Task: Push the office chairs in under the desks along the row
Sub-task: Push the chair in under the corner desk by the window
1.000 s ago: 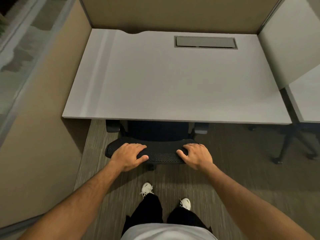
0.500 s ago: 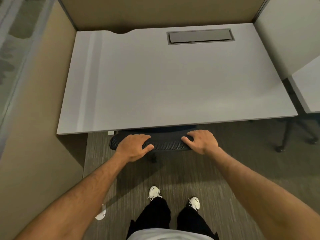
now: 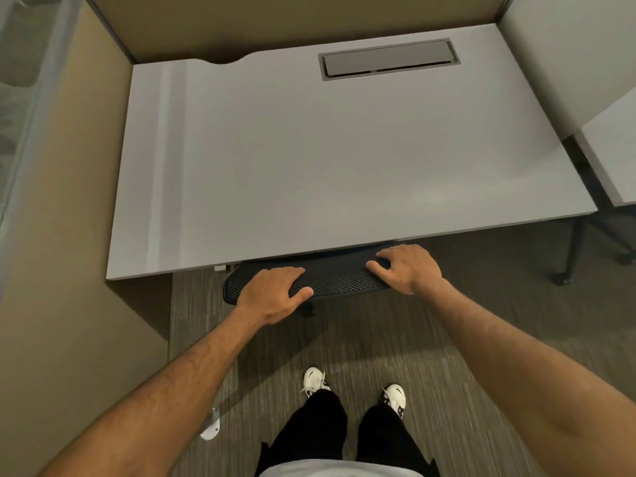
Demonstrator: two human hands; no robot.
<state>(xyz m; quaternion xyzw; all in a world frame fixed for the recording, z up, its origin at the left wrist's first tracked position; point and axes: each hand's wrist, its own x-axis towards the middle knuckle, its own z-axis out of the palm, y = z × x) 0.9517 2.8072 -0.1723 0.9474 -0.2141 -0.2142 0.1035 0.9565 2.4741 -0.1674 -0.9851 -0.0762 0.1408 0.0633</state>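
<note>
A black mesh office chair [image 3: 337, 277] sits tucked under the grey desk [image 3: 327, 173]; only the top rim of its backrest shows beyond the desk's front edge. My left hand [image 3: 275, 292] grips the left part of that rim, thumb wrapped over the near side. On the right end of the rim rests my right hand [image 3: 407, 268], fingers curled over the top. The seat, armrests and base are hidden beneath the desktop.
Tan partition panels wall the desk at the left [image 3: 62, 235] and back. A neighbouring desk [image 3: 616, 149] and the legs of another chair [image 3: 571, 256] stand at the right. A grey cable hatch [image 3: 389, 58] is set into the desktop. Carpet lies behind me.
The chair has rolled forward under the desk; its seat and armrests, visible a second ago, are now hidden. Both hands stayed on the backrest and I stepped closer.
</note>
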